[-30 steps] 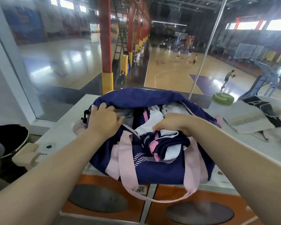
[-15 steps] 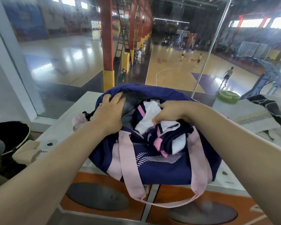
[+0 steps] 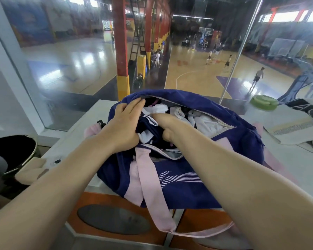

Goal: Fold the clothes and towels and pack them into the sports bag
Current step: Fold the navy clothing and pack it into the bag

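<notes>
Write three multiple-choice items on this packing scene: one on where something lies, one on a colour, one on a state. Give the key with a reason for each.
1. Where does the folded towel lie?
A. inside the bag
B. on the counter to the right of the bag
C. on the floor

2. What colour are the straps of the sports bag?
A. pink
B. yellow
C. black

3. How is the bag's top opening?
A. zipped shut
B. unzipped and open
C. covered by the towel

Key: 1 B, the towel rests on the grey counter, right of the bag. 2 A, pale pink straps hang over the navy front. 3 B, both the left hand and right hand reach in among clothes showing through the open zip.
</notes>
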`<state>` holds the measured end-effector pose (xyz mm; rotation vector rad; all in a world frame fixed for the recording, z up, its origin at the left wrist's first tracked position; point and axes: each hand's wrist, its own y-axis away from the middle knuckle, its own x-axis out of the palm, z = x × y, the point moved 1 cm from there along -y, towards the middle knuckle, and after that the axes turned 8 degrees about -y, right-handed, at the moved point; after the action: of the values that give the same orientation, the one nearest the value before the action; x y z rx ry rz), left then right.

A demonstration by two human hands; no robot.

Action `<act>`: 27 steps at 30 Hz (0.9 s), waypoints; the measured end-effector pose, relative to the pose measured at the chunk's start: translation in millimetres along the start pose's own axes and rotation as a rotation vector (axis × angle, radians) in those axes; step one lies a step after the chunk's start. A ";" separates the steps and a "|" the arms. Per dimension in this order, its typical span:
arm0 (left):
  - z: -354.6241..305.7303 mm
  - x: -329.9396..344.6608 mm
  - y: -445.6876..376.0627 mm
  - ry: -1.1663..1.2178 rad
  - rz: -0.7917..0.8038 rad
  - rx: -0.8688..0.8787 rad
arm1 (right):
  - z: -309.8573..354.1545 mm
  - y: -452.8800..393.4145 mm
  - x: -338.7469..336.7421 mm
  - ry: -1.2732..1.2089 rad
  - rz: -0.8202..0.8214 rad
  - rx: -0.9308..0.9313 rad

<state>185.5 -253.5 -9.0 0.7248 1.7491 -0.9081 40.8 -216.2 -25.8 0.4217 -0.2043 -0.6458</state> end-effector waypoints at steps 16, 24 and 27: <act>3.3 -23.6 1.9 -0.032 0.009 0.073 | 14.8 1.1 27.3 1.308 -0.038 -0.434; 14.0 -23.4 -4.4 0.036 0.040 0.106 | 13.7 22.2 0.0 0.974 0.171 -0.851; 13.7 -24.1 -1.5 0.080 0.053 -0.001 | 2.0 15.8 -1.3 1.133 0.316 -0.623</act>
<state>198.9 -267.2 11.1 0.8132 1.7920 -0.8522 47.7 -204.7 -17.2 0.0955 0.9717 -0.0694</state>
